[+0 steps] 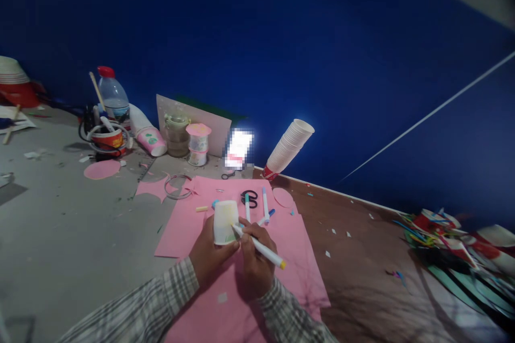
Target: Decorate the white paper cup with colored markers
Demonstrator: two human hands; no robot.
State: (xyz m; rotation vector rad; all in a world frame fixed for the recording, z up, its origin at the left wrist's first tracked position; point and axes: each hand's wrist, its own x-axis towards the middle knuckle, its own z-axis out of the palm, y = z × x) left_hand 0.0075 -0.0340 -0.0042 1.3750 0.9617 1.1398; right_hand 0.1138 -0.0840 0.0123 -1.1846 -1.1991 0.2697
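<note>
My left hand (211, 254) is wrapped round a small white paper cup (225, 217), tipped so its side faces me. Pale yellow colouring and some green strokes show on that side. In my right hand (257, 262) is a white marker pen (263, 253) with a yellow end, its tip against or very close to the cup's side. Both hands are above a pink paper sheet (289, 262). Just beyond them lie black-handled scissors (250, 199), a green-capped marker (247, 209) and a pale-capped marker (265, 204). A yellow pen cap (201, 208) rests left of the cup.
A tall leaning stack of paper cups (289, 147) stands at the back beside a blurred bright screen (239, 148). Further left are a decorated cup tower (198, 144), a glass jar (177, 135), a plastic bottle (115, 96) and a tape roll (177, 187). Craft scraps clutter the right.
</note>
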